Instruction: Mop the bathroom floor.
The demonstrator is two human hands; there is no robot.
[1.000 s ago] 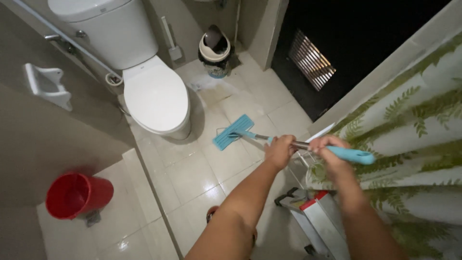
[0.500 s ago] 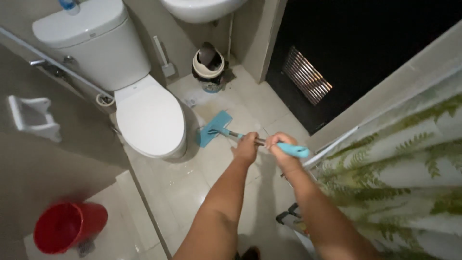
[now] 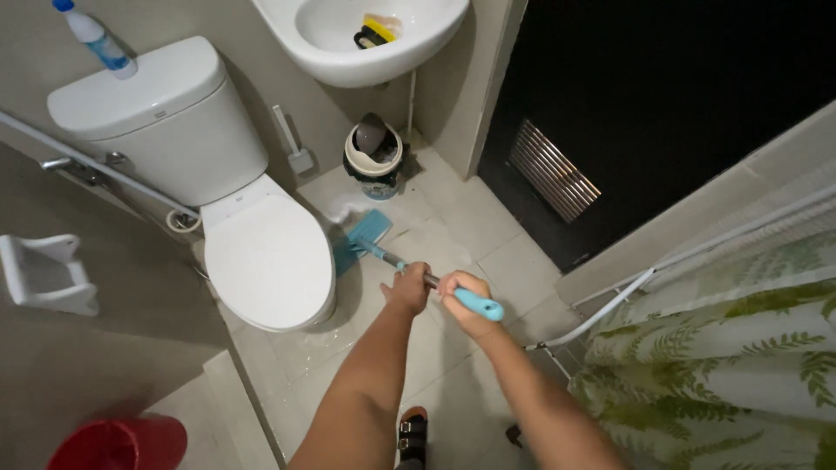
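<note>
At the far left, at nine o'clock, a white paper holder [image 3: 43, 274] is fixed to the grey wall, and below it at seven o'clock the rim of a red bucket [image 3: 122, 442] shows at the bottom edge. Up at eleven o'clock a spray bottle [image 3: 94, 36] with a blue cap stands on the cistern of the white toilet [image 3: 261, 248], whose lid is down. A metal grab rail [image 3: 96, 167] runs slantwise along the wall beside the cistern.

Towards twelve o'clock a white basin [image 3: 366, 39] hangs on the wall with a yellow and black item lying in it — too small to tell what. Under the basin stands a small waste bin [image 3: 374, 157] with a swing lid, and a white toilet brush [image 3: 294, 144] leans by the wall between bin and toilet.

At the centre, the mop [image 3: 366, 237] has its flat blue head on the wet floor tiles [image 3: 453, 231], just beside the toilet bowl and near the bin. Its shaft slants back to the hands. The left hand [image 3: 407, 289] is closed around the metal shaft; the right hand [image 3: 466, 300] — just behind it, touching or nearly so — is wrapped around the blue grip at the end.

At two o'clock a dark door [image 3: 662, 96] with a louvred vent fills the corner, and at four o'clock hangs a shower curtain [image 3: 723, 365] printed with green ferns.
</note>
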